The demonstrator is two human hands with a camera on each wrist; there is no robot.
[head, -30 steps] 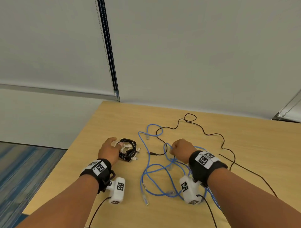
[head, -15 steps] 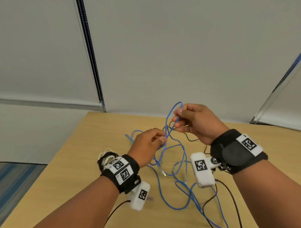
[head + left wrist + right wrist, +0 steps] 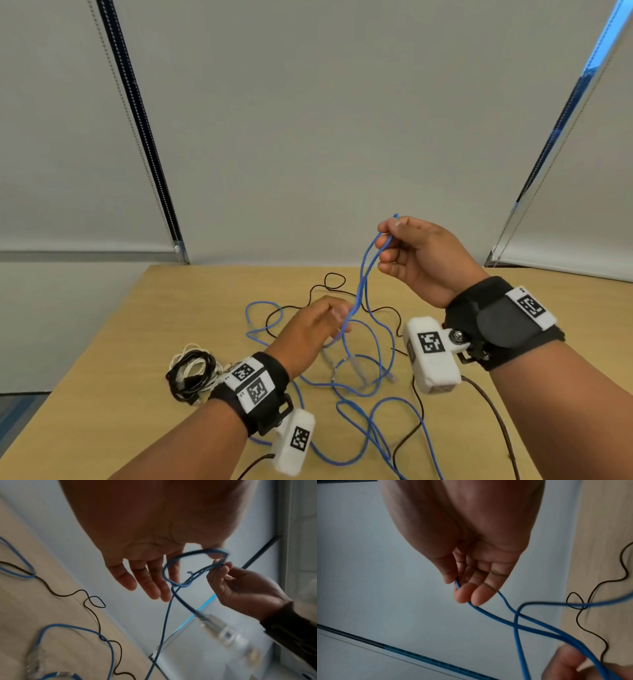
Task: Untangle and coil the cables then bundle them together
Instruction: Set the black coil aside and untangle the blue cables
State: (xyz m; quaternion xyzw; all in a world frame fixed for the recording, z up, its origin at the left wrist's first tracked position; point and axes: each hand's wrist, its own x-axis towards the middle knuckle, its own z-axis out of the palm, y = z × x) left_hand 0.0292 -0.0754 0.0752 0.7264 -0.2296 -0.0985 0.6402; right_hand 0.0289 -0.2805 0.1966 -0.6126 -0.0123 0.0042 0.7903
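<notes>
A long blue cable [image 3: 359, 291] lies tangled on the wooden table [image 3: 171, 308], crossed with a thin black cable [image 3: 334, 273]. My right hand [image 3: 385, 236] is raised above the table and pinches a folded bend of the blue cable [image 3: 539, 627] between thumb and fingers [image 3: 462, 595]. My left hand [image 3: 337, 317] is lower, with straight fingers [image 3: 154, 585]. A loop of the blue cable [image 3: 164, 622] runs past its thumb and index finger. A clear plug [image 3: 221, 628] dangles, blurred. A coiled bundle of black and white cables [image 3: 191, 373] lies left of my left wrist.
The table's far edge meets a wall with window blinds. Its left edge drops to the floor. Blue loops and another clear plug [image 3: 34, 660] spread over the table's middle, and the black cable [image 3: 60, 595] snakes toward the far side.
My left hand left the coiled bundle and came to the blue cable. My right hand lifted the blue cable from the table and raised it higher. My left hand's pinch has loosened.
</notes>
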